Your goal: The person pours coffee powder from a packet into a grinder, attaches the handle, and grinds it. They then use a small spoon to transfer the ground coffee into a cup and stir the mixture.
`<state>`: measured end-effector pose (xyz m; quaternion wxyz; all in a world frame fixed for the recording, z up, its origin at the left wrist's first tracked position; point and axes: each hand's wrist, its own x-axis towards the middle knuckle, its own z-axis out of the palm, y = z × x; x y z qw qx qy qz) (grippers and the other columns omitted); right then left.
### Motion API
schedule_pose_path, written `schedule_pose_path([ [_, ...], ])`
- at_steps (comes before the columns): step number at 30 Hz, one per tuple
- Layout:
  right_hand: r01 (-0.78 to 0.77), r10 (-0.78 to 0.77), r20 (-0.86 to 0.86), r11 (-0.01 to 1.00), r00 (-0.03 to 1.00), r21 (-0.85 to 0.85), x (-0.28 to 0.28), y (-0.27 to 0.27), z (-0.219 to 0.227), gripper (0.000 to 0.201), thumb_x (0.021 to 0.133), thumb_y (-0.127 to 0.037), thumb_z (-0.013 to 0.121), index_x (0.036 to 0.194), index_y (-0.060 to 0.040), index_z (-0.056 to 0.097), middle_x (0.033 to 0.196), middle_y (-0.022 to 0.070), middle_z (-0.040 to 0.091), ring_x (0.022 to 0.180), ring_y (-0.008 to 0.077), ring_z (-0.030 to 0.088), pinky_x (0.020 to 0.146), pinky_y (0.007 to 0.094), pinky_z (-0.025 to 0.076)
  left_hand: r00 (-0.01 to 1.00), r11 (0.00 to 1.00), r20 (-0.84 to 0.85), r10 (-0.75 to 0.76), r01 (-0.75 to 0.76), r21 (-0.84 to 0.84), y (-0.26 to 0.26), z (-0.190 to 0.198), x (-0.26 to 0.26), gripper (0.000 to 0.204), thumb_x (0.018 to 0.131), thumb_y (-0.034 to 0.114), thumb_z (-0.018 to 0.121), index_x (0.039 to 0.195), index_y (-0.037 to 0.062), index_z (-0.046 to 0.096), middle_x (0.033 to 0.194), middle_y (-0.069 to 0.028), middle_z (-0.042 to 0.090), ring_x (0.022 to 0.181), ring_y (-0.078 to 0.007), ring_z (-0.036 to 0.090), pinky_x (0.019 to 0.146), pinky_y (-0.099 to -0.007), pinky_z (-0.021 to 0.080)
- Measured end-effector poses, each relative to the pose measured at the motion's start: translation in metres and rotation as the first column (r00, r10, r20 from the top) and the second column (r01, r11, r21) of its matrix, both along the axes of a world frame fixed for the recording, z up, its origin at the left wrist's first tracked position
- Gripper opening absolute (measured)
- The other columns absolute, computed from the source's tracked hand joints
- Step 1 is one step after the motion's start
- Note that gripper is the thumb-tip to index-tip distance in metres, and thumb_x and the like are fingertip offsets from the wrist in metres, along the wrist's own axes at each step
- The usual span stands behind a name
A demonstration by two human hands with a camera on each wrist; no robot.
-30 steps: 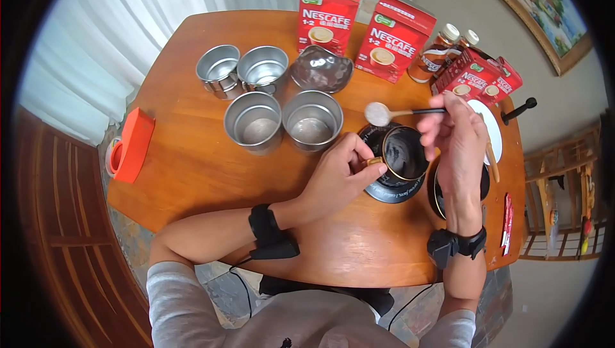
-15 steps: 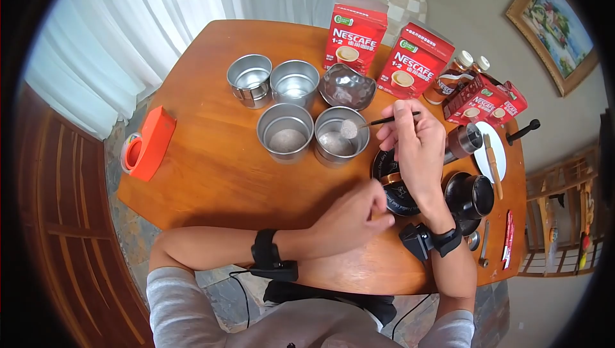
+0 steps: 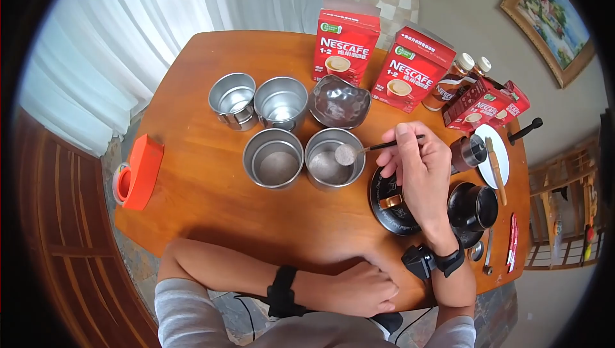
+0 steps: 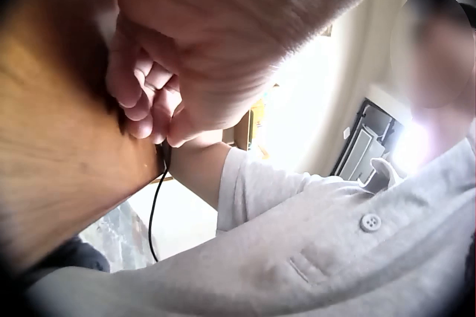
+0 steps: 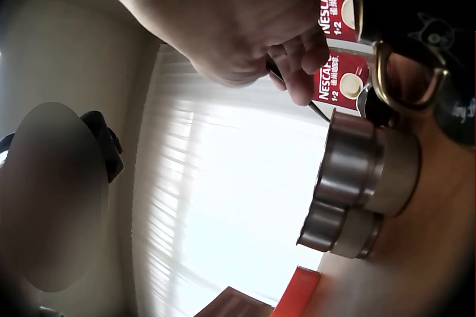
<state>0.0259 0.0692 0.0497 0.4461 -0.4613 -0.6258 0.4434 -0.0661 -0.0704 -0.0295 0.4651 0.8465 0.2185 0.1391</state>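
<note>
My right hand (image 3: pixel 419 175) pinches the dark handle of a spoon (image 3: pixel 346 154). The spoon's bowl carries pale powder and overlaps the mouth of the front right metal cup (image 3: pixel 323 172). Beside that cup stands a similar metal cup (image 3: pixel 259 172). Mostly hidden below the right hand is a black coffee cup; its gold handle (image 3: pixel 389 202) shows over a black saucer (image 3: pixel 379 218), and its dark side (image 5: pixel 405 12) shows in the right wrist view. My left hand (image 3: pixel 364 290) is at the table's near edge, fingers loosely curled and holding nothing.
Two more metal cups (image 3: pixel 282 107) and a wavy metal bowl (image 3: pixel 339 107) stand behind. Red Nescafe boxes (image 3: pixel 346 50) and bottles (image 3: pixel 442 95) line the far side. At right are another black cup (image 3: pixel 471 210), a white plate (image 3: pixel 500 136) with a brush, and red sachets (image 3: pixel 513 245).
My right hand has carried the spoon left from above the black cup to the front right metal cup. My left hand has let go of the gold handle and drawn back to the near edge.
</note>
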Motion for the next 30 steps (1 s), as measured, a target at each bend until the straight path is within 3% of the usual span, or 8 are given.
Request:
schedule_pose_path([
  [2,0.0,0.0,0.035,1.0,0.999,-0.02,0.0002,0.0009,0.001,0.033,0.112,-0.024,0.054,0.099,0.0026,0.07,0.072,0.0049,0.069,0.06,0.0077,0.062,0.057,0.0242,0.05,1.0,0.998,-0.012,0.002,-0.001,0.069,-0.002,0.0016,-0.0048,0.035,0.097,0.029,0.067,0.078,-0.0015,0.064,0.078,-0.0162,0.068,0.08,-0.0371,0.07,0.072,-0.0471,0.056],
  [5,0.002,-0.006,-0.081,0.999,0.997,-0.053,0.0004,0.0006,0.0074,0.033,0.112,-0.023,0.054,0.099,0.0027,0.07,0.072,0.0048,0.069,0.059,0.0077,0.062,0.057,0.0244,0.05,0.998,0.998,0.061,0.01,-0.014,0.056,-0.0029,-0.0045,-0.0042,0.038,0.095,0.031,0.07,0.076,-0.0019,0.067,0.075,-0.018,0.068,0.074,-0.0377,0.069,0.068,-0.049,0.052],
  [9,-0.026,0.027,0.109,1.0,0.994,-0.002,0.0007,-0.0007,0.0031,0.032,0.111,-0.021,0.055,0.099,0.0029,0.071,0.07,0.0045,0.069,0.061,0.0078,0.065,0.057,0.0235,0.051,0.999,1.0,0.053,-0.012,0.012,0.01,0.002,-0.0007,-0.0055,0.036,0.095,0.028,0.071,0.077,-0.0028,0.068,0.075,-0.0185,0.069,0.074,-0.0382,0.07,0.067,-0.0496,0.054],
  [22,-0.061,0.052,0.131,0.996,0.99,0.067,-0.0014,-0.0031,-0.0017,0.027,0.11,-0.017,0.056,0.1,0.0029,0.07,0.071,0.0046,0.07,0.06,0.0083,0.065,0.057,0.0242,0.052,0.999,1.0,0.038,-0.023,0.023,0.014,0.0042,-0.0016,-0.0047,0.035,0.097,0.027,0.068,0.078,-0.0015,0.065,0.079,-0.0164,0.067,0.08,-0.0369,0.069,0.074,-0.0467,0.056],
  [30,-0.029,0.03,0.074,0.999,0.997,-0.023,-0.0002,-0.0016,0.0004,0.03,0.111,-0.021,0.055,0.1,0.0028,0.07,0.072,0.0039,0.07,0.06,0.0082,0.064,0.056,0.0234,0.05,0.999,0.999,0.038,-0.032,0.032,-0.003,0.0057,-0.0019,-0.0035,0.034,0.096,0.027,0.068,0.078,-0.0019,0.065,0.078,-0.017,0.068,0.079,-0.0367,0.069,0.074,-0.0461,0.055],
])
